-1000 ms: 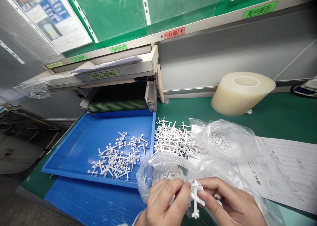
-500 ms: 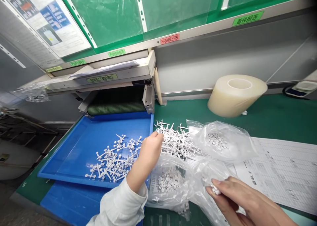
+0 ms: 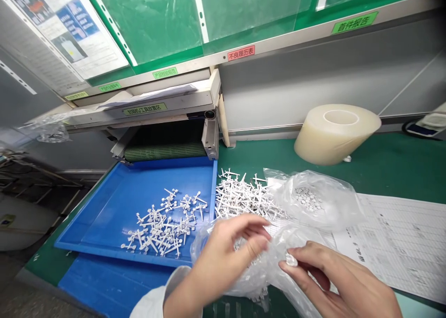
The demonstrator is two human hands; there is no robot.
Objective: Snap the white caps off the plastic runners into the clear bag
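My right hand (image 3: 343, 274) pinches a small white plastic piece (image 3: 291, 261) between thumb and fingertips, over a clear plastic bag. My left hand (image 3: 230, 250), fingers curved and apart with nothing visible between them, hovers over the nearer clear bag (image 3: 244, 281) of small white pieces, partly hiding it. Behind that hand lies a heap of thin white plastic sticks (image 3: 240, 195) on the green table. Several branched white sticks with small round ends (image 3: 162, 230) lie in the blue tray (image 3: 104, 197). A second clear bag (image 3: 334, 199) holds small white round pieces (image 3: 308, 199).
A thick roll of clear film (image 3: 334, 137) stands on the table at the back right. Printed sheets (image 3: 400, 243) lie to the right. A small conveyor belt (image 3: 163, 151) ends above the tray's far edge, beneath a shelf (image 3: 167, 102) carrying papers.
My left hand has come from the stick heap toward my right hand, and its closed fingers have spread. My right hand has shifted slightly left, still pinching the white piece.
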